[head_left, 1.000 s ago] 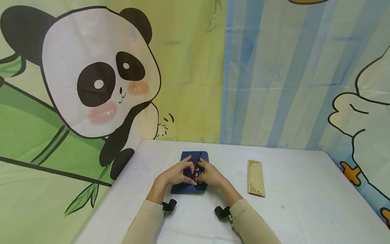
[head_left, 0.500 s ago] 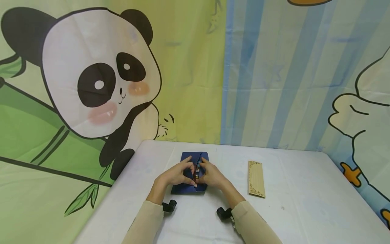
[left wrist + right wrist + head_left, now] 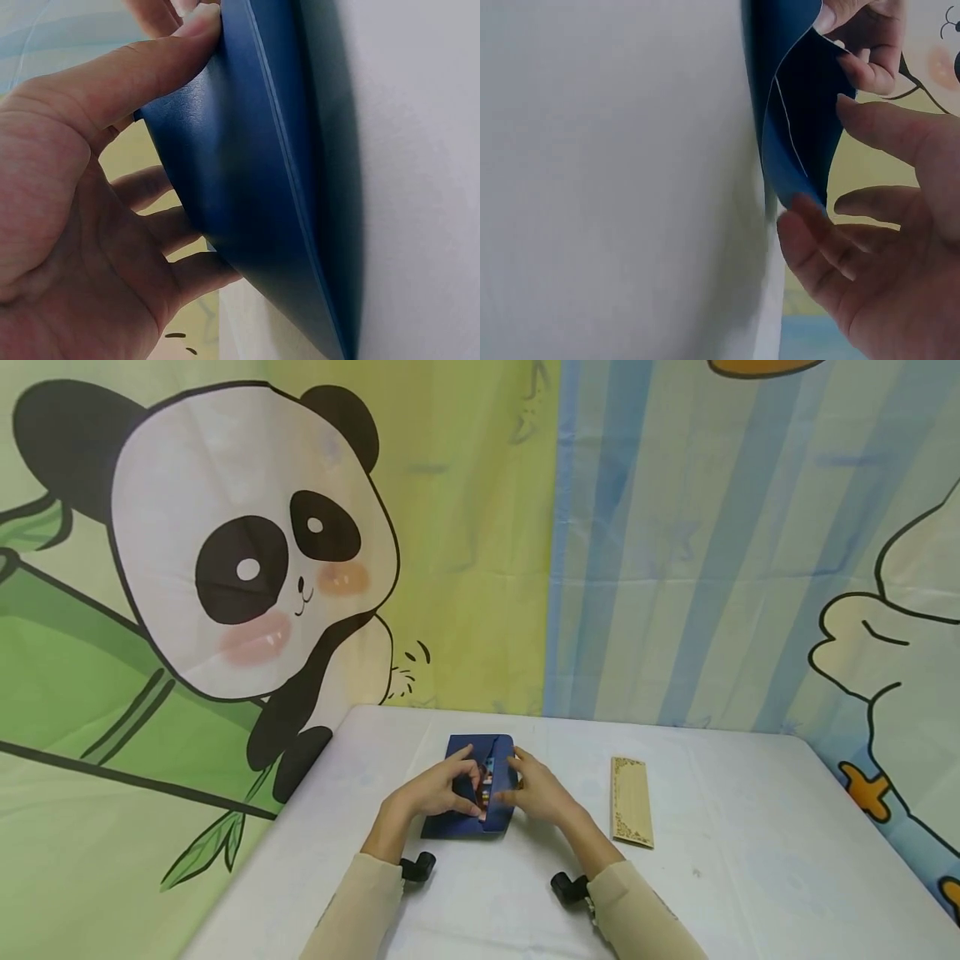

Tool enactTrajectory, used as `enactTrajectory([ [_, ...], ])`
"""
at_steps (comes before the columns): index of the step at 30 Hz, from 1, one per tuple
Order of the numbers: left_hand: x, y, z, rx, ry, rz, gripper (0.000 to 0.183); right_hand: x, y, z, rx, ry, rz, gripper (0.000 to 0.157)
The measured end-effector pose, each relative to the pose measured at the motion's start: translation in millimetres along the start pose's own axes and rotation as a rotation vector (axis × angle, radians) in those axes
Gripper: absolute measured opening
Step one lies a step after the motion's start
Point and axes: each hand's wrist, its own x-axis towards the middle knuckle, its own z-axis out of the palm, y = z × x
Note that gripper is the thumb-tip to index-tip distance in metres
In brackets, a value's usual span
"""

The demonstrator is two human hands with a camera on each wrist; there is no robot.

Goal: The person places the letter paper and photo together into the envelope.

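Observation:
A dark blue envelope (image 3: 465, 824) lies near the far side of the table, its two flaps parted and a colourful printed strip (image 3: 486, 781) showing between them. My left hand (image 3: 435, 787) pinches the left flap by its inner edge. In the left wrist view the thumb (image 3: 142, 71) lies on the flap's outer face and the other fingers reach behind it. My right hand (image 3: 542, 789) is at the right edge of the envelope, fingers spread and relaxed. Seen from the right wrist, its fingertips (image 3: 799, 225) are right beside the gaping blue flap (image 3: 780, 127).
A narrow tan card (image 3: 632, 802) with dark ornamental ends lies on the white table (image 3: 735, 860), to the right of the envelope. Behind the table hangs a curtain (image 3: 465, 527) with a cartoon panda print. Black wrist cameras (image 3: 420, 866) sit at both sleeves.
My right hand has let go of the right flap and moved to the right, its fingers spreading. More of the flap and printed strip shows. The left hand keeps its place.

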Motion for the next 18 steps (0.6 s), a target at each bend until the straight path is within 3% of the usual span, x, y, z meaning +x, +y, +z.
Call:
enactTrajectory([
  [9, 0.9, 1.2, 1.8, 0.005, 0.012, -0.027, 0.037, -11, 22, -20.1, -0.146, 0.111, 0.06, 0.073],
  [18, 0.4, 1.2, 2.0, 0.013, 0.002, -0.012, 0.035, -17, 36, -33.5, -0.107, 0.121, 0.081, 0.075],
])
